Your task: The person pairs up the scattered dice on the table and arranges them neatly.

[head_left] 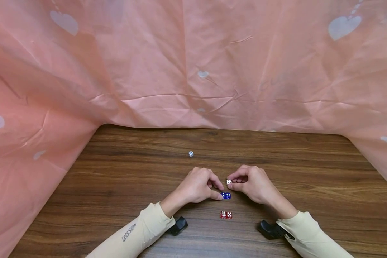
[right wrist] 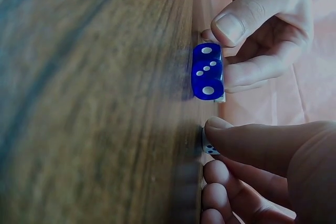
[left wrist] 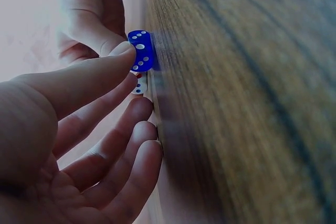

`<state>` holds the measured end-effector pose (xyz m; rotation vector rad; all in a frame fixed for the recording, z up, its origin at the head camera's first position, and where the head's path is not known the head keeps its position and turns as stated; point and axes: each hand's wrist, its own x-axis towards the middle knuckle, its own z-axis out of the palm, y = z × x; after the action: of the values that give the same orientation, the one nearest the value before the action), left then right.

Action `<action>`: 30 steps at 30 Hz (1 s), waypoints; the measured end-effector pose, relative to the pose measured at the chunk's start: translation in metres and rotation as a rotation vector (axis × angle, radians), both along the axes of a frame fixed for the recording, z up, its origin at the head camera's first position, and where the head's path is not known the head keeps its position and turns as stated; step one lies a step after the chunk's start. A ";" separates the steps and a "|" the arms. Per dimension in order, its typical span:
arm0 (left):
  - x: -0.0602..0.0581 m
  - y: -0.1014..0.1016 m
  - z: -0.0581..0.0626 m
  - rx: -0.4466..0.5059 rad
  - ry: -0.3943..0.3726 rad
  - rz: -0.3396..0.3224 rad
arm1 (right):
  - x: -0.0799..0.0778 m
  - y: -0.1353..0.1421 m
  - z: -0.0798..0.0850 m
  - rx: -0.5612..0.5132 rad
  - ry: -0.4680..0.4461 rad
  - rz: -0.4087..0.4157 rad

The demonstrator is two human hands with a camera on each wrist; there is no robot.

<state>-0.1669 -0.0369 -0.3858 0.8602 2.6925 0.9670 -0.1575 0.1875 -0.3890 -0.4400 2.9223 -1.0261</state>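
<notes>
Two blue dice [head_left: 225,195] sit side by side on the table. My left hand [head_left: 198,184] is at their left end, the thumb at the left die and the index finger apart from it, beyond the dice. Whether the thumb presses on the die is hard to see. Just beyond the blue pair, my right hand [head_left: 256,184] pinches a white die [head_left: 229,182] between thumb and index finger, low over the wood. The right wrist view shows that white die [right wrist: 210,148] mostly covered by the thumb. Closer to me lie two red dice [head_left: 226,215], touching.
Another white die [head_left: 191,154] lies alone farther back, left of centre. The brown wooden table [head_left: 132,154] is bordered at the back and sides by a pink cloth [head_left: 167,71] with pale hearts. A black wrist mount [head_left: 178,226] juts out beneath each forearm.
</notes>
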 end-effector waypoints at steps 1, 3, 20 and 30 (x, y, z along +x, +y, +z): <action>0.000 0.000 0.000 0.001 0.000 0.000 | 0.000 0.000 0.000 0.000 0.002 0.001; 0.000 0.000 0.000 0.001 0.002 0.000 | 0.000 0.000 0.000 -0.001 0.006 0.003; -0.004 -0.007 0.012 0.029 -0.027 0.043 | -0.001 0.000 -0.001 0.004 0.027 0.012; -0.017 -0.020 0.015 0.192 -0.010 0.220 | -0.001 0.000 -0.002 0.007 0.023 0.014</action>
<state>-0.1840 -0.0569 -0.3709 0.5939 2.7619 1.2896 -0.1581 0.1875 -0.3909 -0.4749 2.9378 -1.0158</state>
